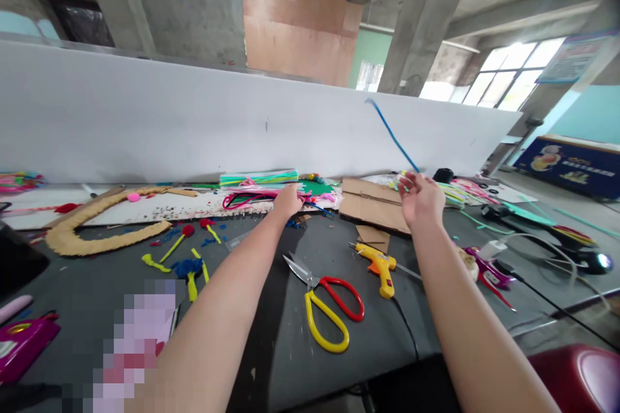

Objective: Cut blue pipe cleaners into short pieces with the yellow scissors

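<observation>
My right hand [420, 199] is closed on a long blue pipe cleaner [390, 134] that slants up and to the left from my fingers, its tip bent over. My left hand [287, 201] reaches far forward onto a heap of coloured pipe cleaners [259, 193] at the back of the table, with the fingers curled down among the strands; whether it grips any of them is hidden. Both forearms stretch out over the dark grey table [271, 348].
Scissors with red and yellow handles [327, 306] and a yellow glue gun [380, 266] lie between my arms. Cardboard pieces [371, 206] sit by my right hand, a curved cardboard shape [92, 226] at left. A white partition [194, 116] backs the table. More clutter and cables lie right.
</observation>
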Tool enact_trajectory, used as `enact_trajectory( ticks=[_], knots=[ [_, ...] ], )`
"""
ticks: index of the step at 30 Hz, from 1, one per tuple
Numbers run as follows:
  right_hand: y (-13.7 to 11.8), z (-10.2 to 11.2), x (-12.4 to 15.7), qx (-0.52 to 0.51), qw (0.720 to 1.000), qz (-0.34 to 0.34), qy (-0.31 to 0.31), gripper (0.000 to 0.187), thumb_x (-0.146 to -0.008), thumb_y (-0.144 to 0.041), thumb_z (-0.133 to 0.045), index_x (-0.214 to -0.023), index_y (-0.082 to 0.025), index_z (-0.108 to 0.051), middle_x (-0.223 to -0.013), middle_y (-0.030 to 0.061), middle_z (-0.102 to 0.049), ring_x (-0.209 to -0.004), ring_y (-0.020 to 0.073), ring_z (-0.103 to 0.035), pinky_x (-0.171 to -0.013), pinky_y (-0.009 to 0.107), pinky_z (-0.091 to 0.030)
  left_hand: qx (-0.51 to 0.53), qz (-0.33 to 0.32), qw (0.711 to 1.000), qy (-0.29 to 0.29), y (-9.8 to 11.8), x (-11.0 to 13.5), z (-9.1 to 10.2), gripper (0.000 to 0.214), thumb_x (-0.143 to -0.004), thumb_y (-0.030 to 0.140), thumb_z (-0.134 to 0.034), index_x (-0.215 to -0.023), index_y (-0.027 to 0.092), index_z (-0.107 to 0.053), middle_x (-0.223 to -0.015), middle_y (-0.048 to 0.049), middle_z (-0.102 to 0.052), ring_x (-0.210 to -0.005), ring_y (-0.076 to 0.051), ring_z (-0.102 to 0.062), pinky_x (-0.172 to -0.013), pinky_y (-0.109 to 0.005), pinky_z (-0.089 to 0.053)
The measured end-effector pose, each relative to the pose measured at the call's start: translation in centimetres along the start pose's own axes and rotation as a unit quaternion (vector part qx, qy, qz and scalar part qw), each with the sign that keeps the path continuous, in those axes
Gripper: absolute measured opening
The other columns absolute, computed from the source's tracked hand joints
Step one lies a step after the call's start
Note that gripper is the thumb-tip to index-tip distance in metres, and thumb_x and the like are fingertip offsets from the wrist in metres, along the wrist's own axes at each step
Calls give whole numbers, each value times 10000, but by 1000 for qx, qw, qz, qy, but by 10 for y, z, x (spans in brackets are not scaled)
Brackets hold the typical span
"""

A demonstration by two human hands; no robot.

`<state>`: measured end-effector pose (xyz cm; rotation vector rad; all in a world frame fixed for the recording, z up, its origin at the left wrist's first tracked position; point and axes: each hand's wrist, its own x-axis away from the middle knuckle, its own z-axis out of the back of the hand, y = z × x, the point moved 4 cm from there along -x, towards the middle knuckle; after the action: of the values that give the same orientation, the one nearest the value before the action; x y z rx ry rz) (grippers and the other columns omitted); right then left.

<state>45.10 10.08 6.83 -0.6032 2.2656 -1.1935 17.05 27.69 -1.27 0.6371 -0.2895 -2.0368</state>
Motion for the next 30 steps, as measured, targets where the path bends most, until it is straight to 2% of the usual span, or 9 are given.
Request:
enact_trajectory(
  ticks=[5, 8, 10, 12, 14, 17, 19, 21, 30],
  knots=[
    [7, -3, 63, 11, 993, -62, -101, 226, -721, -301, -786, -772, -203, -589, -753, -16, -669, -625, 86, -623, -607, 209, -528, 33, 1, 995, 98, 37, 48, 45, 656, -890, 165, -514, -1506, 69, -310, -1526, -218, -430, -1415, -275, -430, -1166, -373, -378],
    [14, 2, 101, 19, 986, -93, -139, 312, -658, -363, -852, -754, -202, -603, -720, -19, -656, -610, 90, -607, -587, 208, -514, 47, -71, 958, 274, 68, 114, 88, 715, -923, 211, -521, -1540, 102, -176, -1593, -217, -300, -1515, -282, -257, -1239, -428, -266],
    [12, 4, 124, 20, 977, -115, -181, 360, -621, -407, -882, -765, -200, -625, -733, -8, -663, -629, 103, -611, -595, 220, -517, 4, -133, 940, 313, 89, 160, 110, 738, -935, 267, -555, -1556, 184, -165, -1637, -177, -248, -1539, -288, -205, -1249, -469, -233],
    [4, 5, 146, 20, 964, -132, -229, 391, -604, -440, -895, -747, -196, -625, -745, 4, -666, -652, 119, -618, -620, 242, -528, -57, -166, 942, 286, 104, 197, 123, 735, -940, 328, -574, -1560, 219, -193, -1657, -159, -241, -1541, -314, -202, -1240, -510, -222],
    [-4, 5, 166, 13, 944, -155, -292, 387, -630, -453, -885, -742, -199, -616, -754, 1, -658, -656, 111, -607, -627, 236, -521, -77, -178, 952, 236, 110, 223, 130, 634, -957, 372, -551, -1526, 225, -310, -1584, -141, -409, -1500, -318, -308, -1222, -507, -249],
    [-13, 7, 183, 4, 926, -158, -342, 385, -651, -466, -871, -745, -200, -610, -753, -7, -646, -642, 96, -585, -607, 221, -503, -36, -136, 983, 122, 102, 245, 135, 344, -1016, 400, -413, -1253, 236, -600, -1202, -85, -717, -1154, -258, -642, -1034, -391, -450],
    [-14, 14, 181, 27, 938, -128, -322, 414, -631, -501, -872, -743, -197, -614, -732, -8, -639, -613, 96, -570, -591, 231, -505, 3, -83, 995, 52, 91, 256, 137, 369, -1031, 425, -341, -1051, 231, -655, -882, -35, -738, -814, -204, -682, -811, -312, -496],
    [-13, 24, 174, 39, 949, -113, -290, 451, -590, -529, -883, -742, -198, -617, -713, -14, -632, -594, 92, -562, -585, 232, -508, 21, -63, 997, 28, 82, 268, 142, 387, -1022, 449, -344, -940, 224, -647, -775, -14, -693, -700, -179, -628, -716, -278, -458],
    [-8, 43, 154, 107, 957, -60, -263, 461, -595, -542, -880, -772, -186, -647, -684, -10, -665, -569, 81, -572, -563, 208, -497, -36, 57, 997, -41, 51, 325, 145, 373, -980, 454, -350, -911, 264, -664, -741, 11, -698, -691, -198, -620, -631, -276, -360]
  ],
)
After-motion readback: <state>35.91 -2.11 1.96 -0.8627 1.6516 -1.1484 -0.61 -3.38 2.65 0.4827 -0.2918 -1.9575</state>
